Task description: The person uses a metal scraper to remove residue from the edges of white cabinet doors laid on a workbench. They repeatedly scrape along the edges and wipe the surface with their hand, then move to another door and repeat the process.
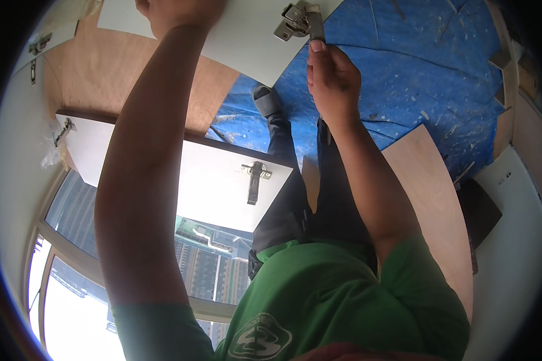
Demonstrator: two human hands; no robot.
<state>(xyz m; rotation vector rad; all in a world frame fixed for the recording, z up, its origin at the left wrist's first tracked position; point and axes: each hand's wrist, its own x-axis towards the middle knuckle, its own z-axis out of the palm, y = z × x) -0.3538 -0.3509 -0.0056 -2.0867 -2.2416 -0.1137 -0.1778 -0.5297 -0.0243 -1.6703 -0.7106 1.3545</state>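
Note:
At the top of the head view, my left hand [177,12] is over a white panel [247,42], partly cut off by the image edge, so what its fingers hold is unclear. My right hand [334,81] grips the metal arm [315,30] of a silver cabinet hinge [292,24] at the panel's right edge, thumb on the arm. Lower down, another white panel [220,186] with a dark edge carries two more hinges, one near its right end [256,174] and one at the left end [65,129].
A brown wooden board [78,72] and blue sheeting [415,78] cover the floor around my sandalled foot [268,102]. A pale plywood piece [427,198] and boards [503,222] stand at right. A white panel [21,156] and windows [72,198] are at left.

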